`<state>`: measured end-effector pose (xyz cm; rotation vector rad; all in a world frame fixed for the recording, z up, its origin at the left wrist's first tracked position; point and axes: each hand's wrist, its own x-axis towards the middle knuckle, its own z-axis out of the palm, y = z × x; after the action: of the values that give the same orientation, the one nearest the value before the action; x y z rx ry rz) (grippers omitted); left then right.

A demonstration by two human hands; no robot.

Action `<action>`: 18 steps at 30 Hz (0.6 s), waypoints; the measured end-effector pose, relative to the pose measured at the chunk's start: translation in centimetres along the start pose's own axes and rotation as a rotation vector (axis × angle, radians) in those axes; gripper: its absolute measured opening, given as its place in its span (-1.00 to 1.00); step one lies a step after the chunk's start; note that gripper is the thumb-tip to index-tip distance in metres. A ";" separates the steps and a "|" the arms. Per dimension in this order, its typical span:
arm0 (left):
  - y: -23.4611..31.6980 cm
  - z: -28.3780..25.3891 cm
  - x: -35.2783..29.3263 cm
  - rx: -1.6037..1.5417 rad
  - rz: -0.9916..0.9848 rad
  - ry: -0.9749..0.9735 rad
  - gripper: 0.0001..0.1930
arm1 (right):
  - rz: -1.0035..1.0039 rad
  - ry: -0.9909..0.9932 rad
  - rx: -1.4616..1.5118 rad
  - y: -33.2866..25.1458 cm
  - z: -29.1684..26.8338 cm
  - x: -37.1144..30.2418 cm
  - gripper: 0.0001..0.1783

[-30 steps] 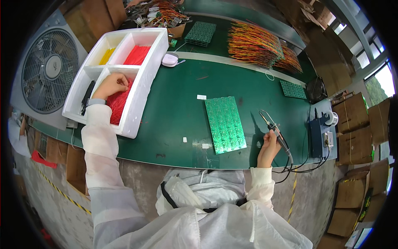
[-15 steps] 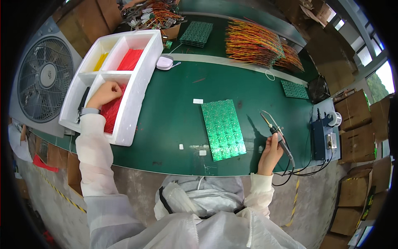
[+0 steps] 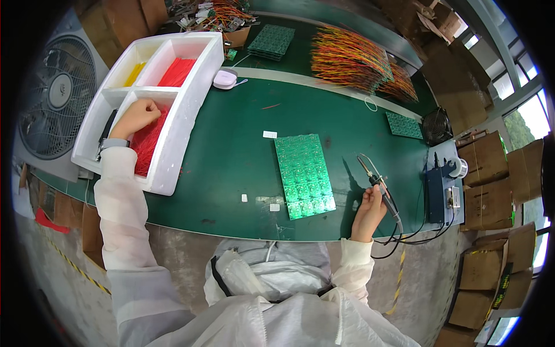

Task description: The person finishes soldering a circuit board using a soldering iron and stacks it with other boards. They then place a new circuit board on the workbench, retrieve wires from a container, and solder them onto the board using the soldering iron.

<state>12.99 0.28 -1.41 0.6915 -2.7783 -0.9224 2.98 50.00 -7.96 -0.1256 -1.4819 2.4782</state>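
Note:
My left hand [image 3: 136,117] is over a heap of thin red wires [image 3: 149,144] in the near right compartment of a white foam box [image 3: 180,124]. Its fingers are pinched together, and whatever sits between them is too small to make out. At the right, my right hand [image 3: 370,211] grips a soldering iron [image 3: 386,195] with a thin feed tube along it, its tip pointing up and left above the table. Between my hands a green circuit board panel [image 3: 305,176] lies flat, touched by neither hand.
The foam box also holds yellow wires [image 3: 134,74] and more red ones [image 3: 177,72]. A blue soldering station [image 3: 442,194] with trailing cables stands right. Farther back are stacked green panels [image 3: 272,41] and bundled orange wires [image 3: 350,58]. A fan [image 3: 59,95] stands left; a pale case [image 3: 225,79] lies beside the box.
The whole view has shifted slightly, with things on the table sitting a little farther left and up. My left hand stays over the red wires, and my right still holds the soldering iron.

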 end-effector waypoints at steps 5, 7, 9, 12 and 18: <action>1.0 -0.1 0.0 -0.102 -0.063 -0.019 -0.90 | -0.009 -0.026 -0.046 0.3 -0.7 0.3 -0.86; 0.9 -0.1 -0.1 -0.110 -0.052 -0.034 -0.91 | -0.005 -0.043 -0.058 -0.2 -0.5 0.2 -0.83; 1.0 -0.3 -0.1 -0.152 -0.059 -0.064 -0.90 | -0.005 -0.060 -0.069 -0.3 -0.5 0.1 -0.80; -0.8 -0.6 0.3 -0.182 0.004 -0.093 -0.89 | -0.009 -0.061 -0.033 -0.2 -0.5 0.0 -0.78; 0.0 -1.6 -1.0 -0.143 0.166 -0.001 -0.88 | 0.008 -0.074 0.002 -0.2 -0.8 -0.4 -0.78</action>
<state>14.25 -0.14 -0.15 0.4324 -2.6874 -1.0730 3.57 50.69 -8.15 -0.0393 -1.5113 2.5156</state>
